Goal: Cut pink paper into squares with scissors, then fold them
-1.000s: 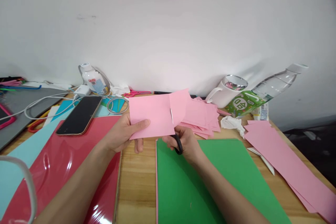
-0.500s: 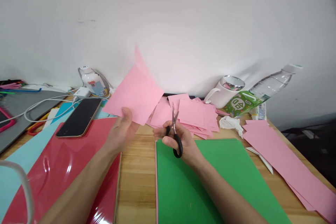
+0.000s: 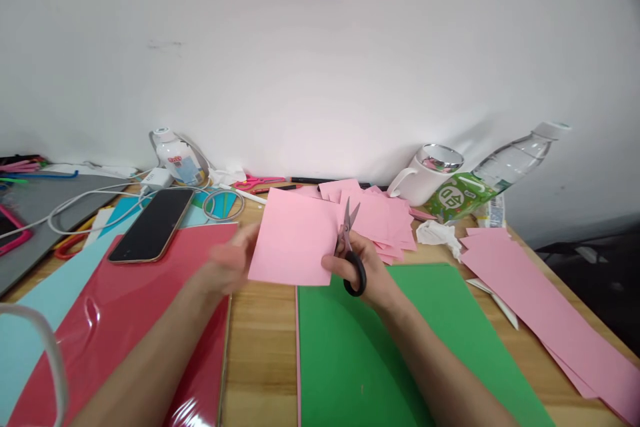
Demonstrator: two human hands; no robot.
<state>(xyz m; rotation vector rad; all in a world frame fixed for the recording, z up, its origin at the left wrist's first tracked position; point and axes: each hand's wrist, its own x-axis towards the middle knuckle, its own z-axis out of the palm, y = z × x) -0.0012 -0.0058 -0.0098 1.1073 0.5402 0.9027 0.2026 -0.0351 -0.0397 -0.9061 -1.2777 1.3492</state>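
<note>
A square piece of pink paper (image 3: 295, 240) is held up in front of me, now facing me flat. My right hand (image 3: 367, 267) has a pair of scissors with black handles (image 3: 355, 273), blades slightly apart and pointing up. Its thumb presses on the paper's right edge. At the paper's left edge is my left hand (image 3: 230, 263), smeared by motion, with its thumb off the paper and its fingertips partly hidden; whether it touches the sheet is unclear. Behind lies a loose pile of pink paper pieces (image 3: 383, 217).
Green sheets (image 3: 380, 347) lie before me, red wrapped sheets (image 3: 135, 307) to the left with a phone (image 3: 153, 225) on them. Long pink strips (image 3: 545, 313) lie right. A white mug (image 3: 420, 177), a tilted clear bottle (image 3: 520, 157) and a crumpled tissue (image 3: 440, 235) stand or lie nearby.
The pink paper has come down and right, from tilted with a folded-looking corner to flat. My right thumb now grips its edge; the left thumb has come off it.
</note>
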